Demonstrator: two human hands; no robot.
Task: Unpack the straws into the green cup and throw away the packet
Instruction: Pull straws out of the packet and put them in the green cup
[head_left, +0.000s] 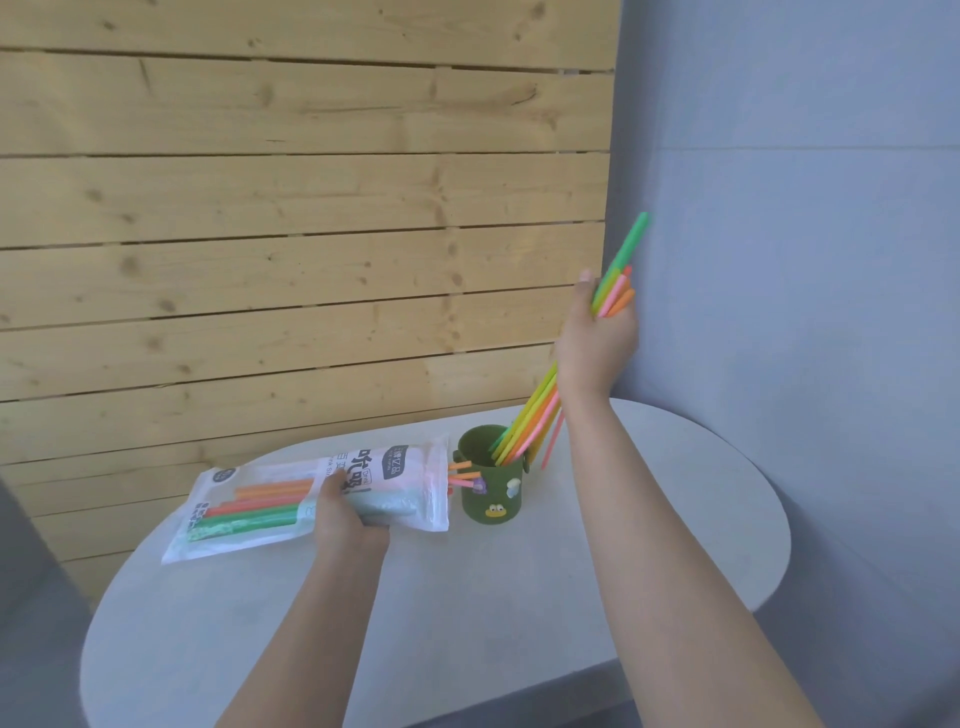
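- The right hand (597, 340) clasps a bundle of straws (535, 410), tilted up to the right, lower ends inside the green cup (491, 491).
- The left hand (345, 517) grips the packet (311, 499), lying lengthwise on the surface (467, 597), open end toward the cup.
- Packet print is Chinese, blurred.

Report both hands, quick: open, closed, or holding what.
Left hand: closed on the straw packet, on the table.
Right hand: closed on a bunch of straws, lower ends in the green cup.
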